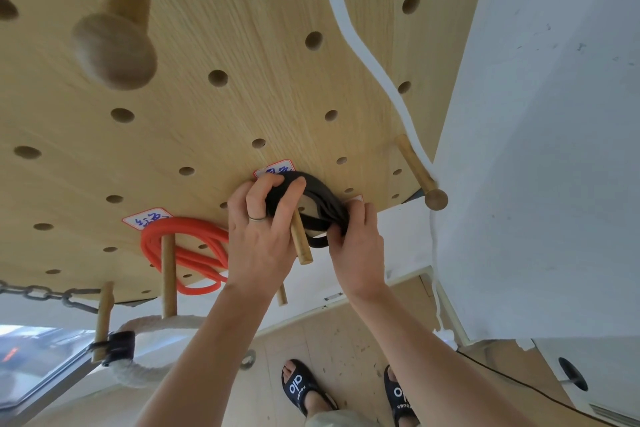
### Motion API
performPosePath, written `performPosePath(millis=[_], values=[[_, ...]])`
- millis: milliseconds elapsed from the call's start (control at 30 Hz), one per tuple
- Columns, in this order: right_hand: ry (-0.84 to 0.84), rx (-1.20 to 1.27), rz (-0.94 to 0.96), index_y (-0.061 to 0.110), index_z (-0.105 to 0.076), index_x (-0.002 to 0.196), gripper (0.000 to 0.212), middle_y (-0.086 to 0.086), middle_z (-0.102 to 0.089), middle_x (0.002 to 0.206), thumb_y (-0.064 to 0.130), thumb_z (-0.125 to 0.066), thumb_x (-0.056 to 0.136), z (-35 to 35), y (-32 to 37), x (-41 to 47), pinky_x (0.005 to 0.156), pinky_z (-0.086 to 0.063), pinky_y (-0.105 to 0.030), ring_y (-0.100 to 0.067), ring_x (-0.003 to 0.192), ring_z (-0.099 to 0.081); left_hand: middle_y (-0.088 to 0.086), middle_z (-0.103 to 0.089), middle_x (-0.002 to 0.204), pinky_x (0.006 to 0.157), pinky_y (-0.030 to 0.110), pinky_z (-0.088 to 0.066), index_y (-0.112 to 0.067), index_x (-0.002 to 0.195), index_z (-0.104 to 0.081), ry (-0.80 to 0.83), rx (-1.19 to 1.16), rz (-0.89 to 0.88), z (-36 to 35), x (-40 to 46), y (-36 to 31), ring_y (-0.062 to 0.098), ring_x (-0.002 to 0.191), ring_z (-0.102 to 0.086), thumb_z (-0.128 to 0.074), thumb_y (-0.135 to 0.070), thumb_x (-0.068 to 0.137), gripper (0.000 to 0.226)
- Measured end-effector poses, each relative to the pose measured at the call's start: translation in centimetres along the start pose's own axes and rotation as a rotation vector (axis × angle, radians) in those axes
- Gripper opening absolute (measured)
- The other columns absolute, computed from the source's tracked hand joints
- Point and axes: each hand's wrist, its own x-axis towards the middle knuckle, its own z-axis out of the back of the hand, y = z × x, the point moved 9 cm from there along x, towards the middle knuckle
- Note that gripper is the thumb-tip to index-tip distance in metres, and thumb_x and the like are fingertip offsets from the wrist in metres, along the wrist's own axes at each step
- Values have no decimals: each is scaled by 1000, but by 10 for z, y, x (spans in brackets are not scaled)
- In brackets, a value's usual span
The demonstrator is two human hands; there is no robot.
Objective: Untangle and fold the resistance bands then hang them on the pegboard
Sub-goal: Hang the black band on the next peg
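Note:
A folded black resistance band (318, 196) lies against the wooden pegboard (214, 28), looped around a wooden peg (300, 239). My left hand (263, 236) grips the band's left side, fingers curled over it, a ring on one finger. My right hand (356, 239) pinches the band's right end against the board. A coiled red band (183, 250) hangs on another peg (168, 274) to the left, under a white label (145, 217).
A large round peg (114, 35) juts out at upper left. A white strap (367, 55) runs down to a peg (420, 173) at right. A chain (41, 293), thick white rope (156, 326) and white wall (536, 149) surround the board. My sandalled feet (304, 388) stand below.

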Motion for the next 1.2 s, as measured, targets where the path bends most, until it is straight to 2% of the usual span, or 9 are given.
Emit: performPosePath(millis=[167, 267, 367, 533, 633, 767, 967, 1133, 1200], values=[[41, -81, -18, -1, -49, 127, 44, -13, -53, 114, 5, -67, 87, -7, 0, 0, 45, -48, -36, -27, 59, -55, 12, -33, 138, 103, 45, -44, -20, 133, -49, -1, -5, 0, -1, 0, -2, 37, 116, -38, -62, -5, 88, 50], [49, -100, -11, -2, -45, 130, 53, -15, -53, 115, 5, -72, 84, -9, 1, 0, 45, -44, -29, -26, 59, -57, 12, -33, 137, 103, 44, -42, -19, 132, -49, -5, -5, 4, -2, 0, -2, 37, 115, -37, -52, -10, 93, 41], [59, -101, 20, 10, -38, 126, 58, -15, -53, 117, 5, -76, 82, -11, 5, -1, 47, -43, -26, -27, 62, -60, 12, -34, 137, 102, 46, -44, -19, 132, -50, -26, -16, 14, -2, 0, -2, 37, 115, -38, -49, -11, 95, 38], [88, -103, 9, 11, -40, 120, 50, -16, -52, 125, 7, -75, 85, -21, 3, -1, 54, -41, -24, -28, 69, -63, 11, -34, 137, 107, 42, -40, -20, 134, -51, -67, -26, 39, -5, -4, 0, 36, 115, -39, -64, -2, 85, 53], [76, -96, 1, 9, -41, 120, 47, -17, -52, 124, 5, -73, 85, -22, 4, -3, 55, -41, -23, -29, 71, -63, 13, -35, 139, 111, 38, -33, -19, 135, -49, -68, -17, 52, -8, -7, 0, 36, 116, -40, -76, -7, 80, 64], [18, -66, -64, 4, -44, 130, 55, -12, -49, 118, 5, -74, 84, -15, -3, -4, 51, -28, -15, -24, 66, -54, 13, -35, 139, 102, 47, -46, -14, 135, -48, -102, -39, 23, -4, -6, -9, 26, 130, -27, -78, 2, 73, 71], [-18, -24, -33, 5, -42, 133, 65, -13, -44, 124, -4, -75, 78, -16, 5, -14, 57, -52, -24, -25, 78, -62, 6, -29, 143, 88, 55, -55, -8, 127, -51, -151, -67, -28, 3, 1, -18, 21, 130, -21, -62, 16, 69, 64], [-51, -24, -65, 5, -45, 131, 58, -15, -48, 124, -4, -74, 81, -15, -2, -16, 59, -56, -26, -26, 78, -66, 11, -35, 139, 100, 49, -48, -17, 136, -48, -149, -52, 41, -7, -10, -4, 29, 123, -31, -49, 4, 85, 54], [-64, -1, -55, 4, -43, 131, 56, -16, -49, 124, -5, -70, 83, -16, 0, -13, 59, -54, -24, -27, 79, -66, 11, -35, 141, 103, 46, -47, -18, 137, -48, -139, -51, 64, -9, -11, -2, 32, 118, -35, -52, 3, 85, 56]])
